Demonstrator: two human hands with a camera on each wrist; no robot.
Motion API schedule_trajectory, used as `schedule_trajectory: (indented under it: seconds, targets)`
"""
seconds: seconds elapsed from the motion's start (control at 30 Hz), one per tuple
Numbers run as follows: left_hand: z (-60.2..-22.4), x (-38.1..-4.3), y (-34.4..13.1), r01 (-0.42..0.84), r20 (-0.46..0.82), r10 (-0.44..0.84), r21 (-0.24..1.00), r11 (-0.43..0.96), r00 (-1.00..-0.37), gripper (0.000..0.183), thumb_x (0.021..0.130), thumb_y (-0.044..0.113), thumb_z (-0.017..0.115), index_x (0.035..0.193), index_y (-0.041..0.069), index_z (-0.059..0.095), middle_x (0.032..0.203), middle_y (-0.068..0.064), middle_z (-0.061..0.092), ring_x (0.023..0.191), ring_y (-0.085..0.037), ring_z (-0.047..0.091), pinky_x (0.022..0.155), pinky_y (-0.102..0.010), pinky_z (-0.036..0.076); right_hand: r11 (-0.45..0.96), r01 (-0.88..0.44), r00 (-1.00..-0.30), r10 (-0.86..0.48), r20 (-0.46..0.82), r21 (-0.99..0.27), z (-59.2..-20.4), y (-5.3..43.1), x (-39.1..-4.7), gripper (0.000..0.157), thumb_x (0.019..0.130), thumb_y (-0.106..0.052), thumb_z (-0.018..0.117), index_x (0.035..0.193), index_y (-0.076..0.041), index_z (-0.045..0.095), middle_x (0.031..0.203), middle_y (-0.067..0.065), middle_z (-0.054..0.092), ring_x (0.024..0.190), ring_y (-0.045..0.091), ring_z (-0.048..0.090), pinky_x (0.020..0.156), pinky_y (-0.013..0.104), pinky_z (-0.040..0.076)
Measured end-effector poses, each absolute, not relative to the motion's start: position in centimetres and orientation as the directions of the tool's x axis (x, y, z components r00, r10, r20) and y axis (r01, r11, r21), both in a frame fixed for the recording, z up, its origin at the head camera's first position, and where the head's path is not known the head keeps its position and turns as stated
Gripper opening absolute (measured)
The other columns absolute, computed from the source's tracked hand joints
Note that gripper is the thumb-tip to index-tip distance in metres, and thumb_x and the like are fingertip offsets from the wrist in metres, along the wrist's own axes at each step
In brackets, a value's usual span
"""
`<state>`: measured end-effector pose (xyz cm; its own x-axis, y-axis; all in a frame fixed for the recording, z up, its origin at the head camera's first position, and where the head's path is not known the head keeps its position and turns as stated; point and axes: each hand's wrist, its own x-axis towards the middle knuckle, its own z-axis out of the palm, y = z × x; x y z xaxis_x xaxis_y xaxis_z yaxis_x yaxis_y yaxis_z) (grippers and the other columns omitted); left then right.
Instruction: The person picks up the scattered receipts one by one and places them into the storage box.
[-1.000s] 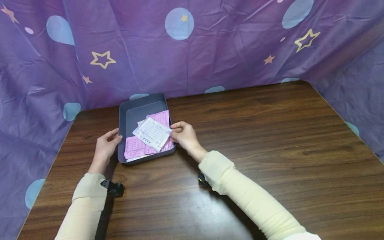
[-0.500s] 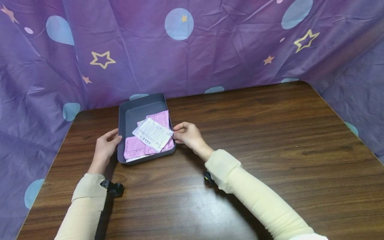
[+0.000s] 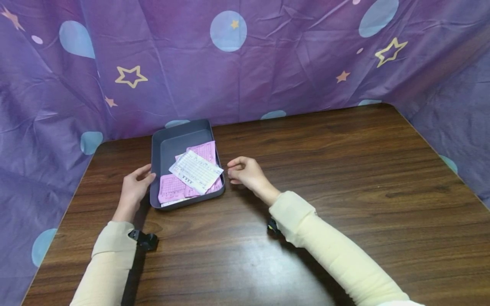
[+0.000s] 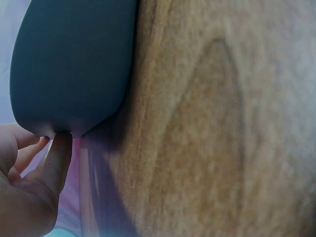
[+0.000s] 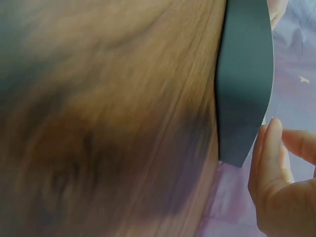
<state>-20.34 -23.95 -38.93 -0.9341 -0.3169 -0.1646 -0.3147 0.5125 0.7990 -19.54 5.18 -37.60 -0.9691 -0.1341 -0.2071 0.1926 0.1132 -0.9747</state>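
Note:
A dark grey tray (image 3: 162, 144) lies on the table, holding pink printed slips (image 3: 171, 188) in its nearer half. On top of them a white slip with printed lines (image 3: 196, 171) lies at a slant, its right corner reaching over the tray's right rim. My left hand (image 3: 134, 187) is at the tray's left wall; in the left wrist view its fingertips (image 4: 61, 143) touch the tray's side. Just right of the tray, my right hand (image 3: 249, 174) hovers with fingers loosely bent and nothing between them. In the right wrist view its fingertips (image 5: 274, 126) overlap the tray's edge.
The brown wooden table (image 3: 344, 170) stretches away to the right and towards me. Behind it hangs a purple cloth (image 3: 183, 51) with stars and blue dots, close to the tray's far end. Small black wrist cameras (image 3: 143, 239) sit on both wrists.
My right hand has let go of the white slip's corner and drawn back to the right. The slip now lies flatter over the rim. The left hand and tray have stayed put.

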Motion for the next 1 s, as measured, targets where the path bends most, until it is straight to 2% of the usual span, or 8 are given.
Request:
schedule_trajectory:
  seconds: [0.2,0.4,0.5,0.6,0.67,0.77,0.83,1.0]
  targets:
    - [-39.0,-20.3,-23.9,-0.305,-0.154,-0.318,0.805,0.509,-0.936,0.044,0.096,0.014,0.052,0.139,0.005,0.048,0.127,-0.016,0.055,0.095,-0.002,0.046,0.074,-0.008,0.036,0.111,0.187,-0.972,-0.122,-0.200,-0.976,-37.6,6.9,-19.7,0.029,0.087,0.007,0.054,0.115,0.014,0.055,0.106,0.030,0.064,0.075,0.014,0.063,0.066,0.022,0.057]
    - [-38.9,-20.2,-23.8,-0.316,-0.173,-0.318,0.817,0.483,-0.932,0.045,0.098,0.016,0.050,0.141,0.006,0.046,0.132,-0.017,0.054,0.100,-0.005,0.047,0.075,-0.009,0.037,0.130,0.150,-0.980,-0.108,-0.164,-0.980,-37.3,9.3,-19.6,0.031,0.090,-0.001,0.051,0.118,0.013,0.054,0.100,0.019,0.065,0.075,0.010,0.062,0.067,0.022,0.057]
    - [-38.9,-20.0,-23.7,-0.318,-0.188,-0.308,0.831,0.457,-0.933,0.045,0.099,0.017,0.047,0.143,0.007,0.044,0.139,-0.018,0.051,0.114,-0.015,0.049,0.086,-0.014,0.040,0.133,0.134,-0.985,-0.094,-0.147,-0.982,-37.1,10.6,-19.6,0.032,0.092,-0.003,0.048,0.120,0.013,0.053,0.103,0.019,0.063,0.079,0.011,0.063,0.070,0.022,0.057]
    - [-38.9,-19.9,-23.7,-0.310,-0.191,-0.298,0.847,0.431,-0.935,0.046,0.099,0.017,0.045,0.144,0.006,0.042,0.144,-0.019,0.047,0.129,-0.024,0.044,0.103,-0.028,0.039,0.134,0.119,-0.989,-0.071,-0.130,-0.984,-36.9,11.9,-19.5,0.033,0.094,-0.004,0.045,0.122,0.013,0.051,0.112,0.025,0.060,0.082,0.010,0.063,0.072,0.022,0.057]
    - [-38.9,-19.8,-23.7,-0.305,-0.188,-0.299,0.856,0.417,-0.935,0.045,0.099,0.016,0.045,0.143,0.005,0.041,0.146,-0.019,0.045,0.133,-0.026,0.041,0.110,-0.035,0.035,0.141,0.102,-0.992,-0.058,-0.111,-0.985,-36.6,12.9,-19.5,0.034,0.095,-0.005,0.044,0.123,0.014,0.050,0.118,0.030,0.057,0.085,0.009,0.063,0.074,0.022,0.057]
    - [-39.0,-19.8,-23.6,-0.299,-0.181,-0.302,0.861,0.411,-0.936,0.045,0.099,0.015,0.045,0.143,0.004,0.041,0.146,-0.019,0.044,0.134,-0.027,0.040,0.112,-0.038,0.033,0.167,0.065,-0.997,-0.027,-0.070,-0.984,-36.2,14.4,-19.2,0.035,0.097,-0.008,0.046,0.124,0.014,0.050,0.120,0.030,0.057,0.084,0.005,0.062,0.076,0.022,0.056]
    - [-39.1,-19.8,-23.5,-0.296,-0.177,-0.301,0.861,0.414,-0.937,0.045,0.099,0.015,0.045,0.143,0.004,0.041,0.146,-0.020,0.045,0.133,-0.027,0.041,0.112,-0.038,0.034,0.185,0.038,-0.999,-0.003,-0.040,-0.982,-35.8,15.4,-19.1,0.035,0.097,-0.009,0.047,0.123,0.013,0.050,0.112,0.023,0.060,0.082,0.001,0.061,0.077,0.022,0.056]
    - [-39.0,-19.9,-23.3,-0.301,-0.181,-0.302,0.857,0.419,-0.936,0.046,0.100,0.017,0.043,0.144,0.004,0.040,0.145,-0.021,0.045,0.131,-0.027,0.041,0.110,-0.037,0.034,0.219,-0.016,-0.998,0.062,0.030,-0.976,-35.2,18.0,-18.6,0.035,0.097,-0.010,0.048,0.122,0.014,0.050,0.088,-0.009,0.059,0.077,-0.007,0.059,0.074,0.019,0.056]
